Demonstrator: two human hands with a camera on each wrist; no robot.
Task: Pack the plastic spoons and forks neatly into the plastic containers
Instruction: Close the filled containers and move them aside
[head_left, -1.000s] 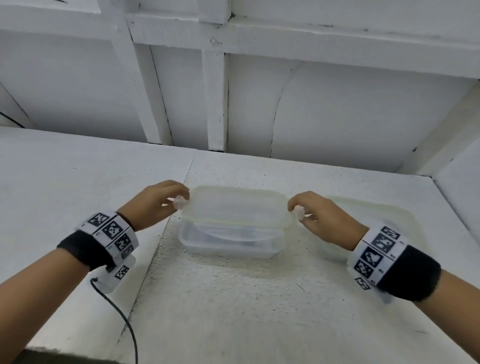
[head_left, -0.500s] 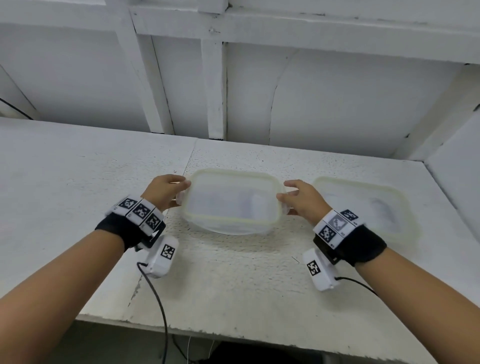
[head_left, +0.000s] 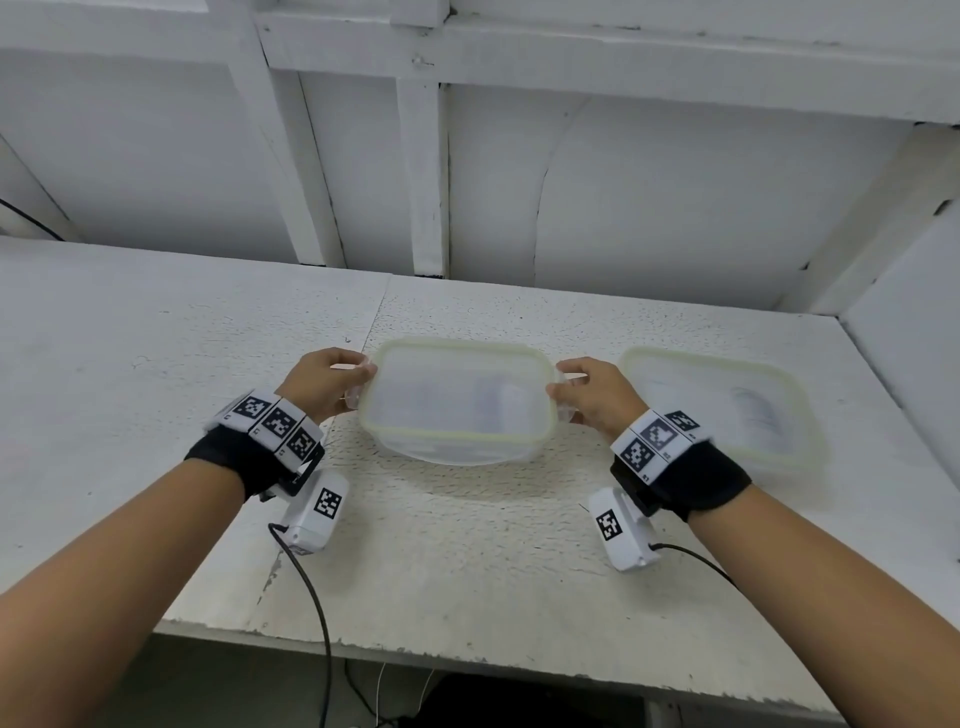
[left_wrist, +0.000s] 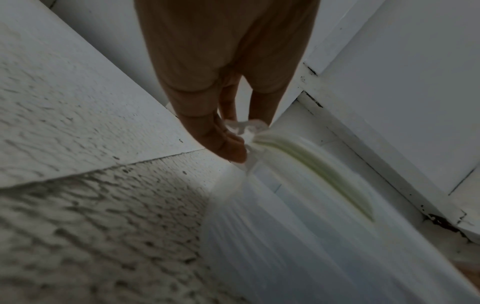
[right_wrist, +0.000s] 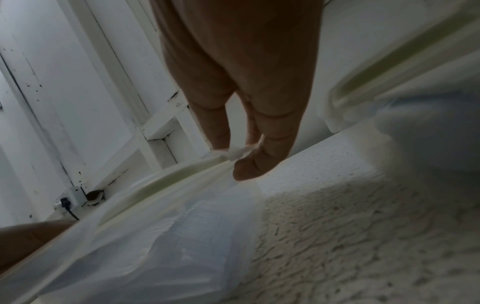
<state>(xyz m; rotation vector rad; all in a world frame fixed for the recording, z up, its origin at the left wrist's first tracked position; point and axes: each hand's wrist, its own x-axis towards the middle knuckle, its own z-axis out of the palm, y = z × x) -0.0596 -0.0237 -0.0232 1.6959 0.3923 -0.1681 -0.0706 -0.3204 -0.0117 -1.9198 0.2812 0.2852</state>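
Both hands (head_left: 322, 382) on lidded container (head_left: 457, 400)

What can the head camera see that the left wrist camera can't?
Only the head camera shows the right hand at the lid's other end, the second box to the right, and both wristbands. Only the left wrist camera shows, close up, the fingers pinching the clear clip on the lid. Both show the left hand, the lidded box and the white table.
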